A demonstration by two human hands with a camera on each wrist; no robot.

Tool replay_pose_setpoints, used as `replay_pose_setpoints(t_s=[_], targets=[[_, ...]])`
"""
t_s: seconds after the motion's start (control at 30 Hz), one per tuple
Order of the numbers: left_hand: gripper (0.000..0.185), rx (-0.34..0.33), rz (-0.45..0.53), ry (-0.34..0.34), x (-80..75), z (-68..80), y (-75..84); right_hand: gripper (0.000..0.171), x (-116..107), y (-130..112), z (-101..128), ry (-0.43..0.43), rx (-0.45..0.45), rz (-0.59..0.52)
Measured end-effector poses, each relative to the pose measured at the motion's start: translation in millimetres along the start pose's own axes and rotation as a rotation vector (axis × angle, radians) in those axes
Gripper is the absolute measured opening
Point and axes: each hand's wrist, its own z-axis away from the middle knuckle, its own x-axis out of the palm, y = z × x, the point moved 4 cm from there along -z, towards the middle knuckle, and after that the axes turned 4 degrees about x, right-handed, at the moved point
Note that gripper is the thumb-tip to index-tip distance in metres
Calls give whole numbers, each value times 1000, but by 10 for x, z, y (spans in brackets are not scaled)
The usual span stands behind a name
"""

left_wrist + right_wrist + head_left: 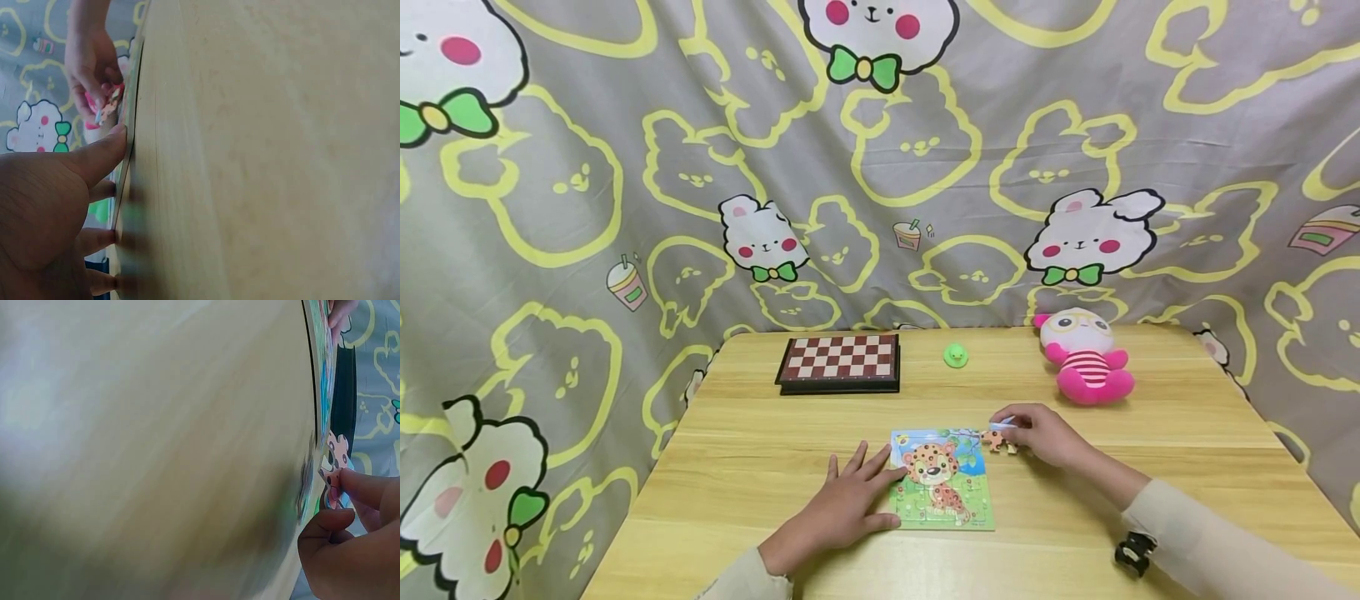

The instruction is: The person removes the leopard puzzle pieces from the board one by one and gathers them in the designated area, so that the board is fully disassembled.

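A jigsaw puzzle (951, 492) with a spotted leopard cub on green and blue lies flat on the table. My left hand (853, 497) rests at its left side with fingers spread, fingertips on or right at the edge. The left wrist view shows the left thumb (106, 153) along the puzzle's edge. Just off the puzzle's upper right corner, my right hand (1037, 435) pinches orange puzzle pieces with dark spots (997, 441). Up close in the right wrist view, the spotted pieces (338, 450) stick out from between thumb and fingers, partly hidden by them.
Behind the puzzle on the wooden table (752, 450) sits a checkered board-game box (841, 360). A small green duck toy (956, 356) and a pink plush toy (1086, 358) stand farther right. A patterned curtain (880, 250) hangs along the table's back.
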Motion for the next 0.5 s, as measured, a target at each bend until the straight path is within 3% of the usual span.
replay_pose_setpoints(t_s=[0.5], targets=[[69, 2, 0, 8, -26, 18, 22, 20, -295, 196, 117, 59, 41, 51]])
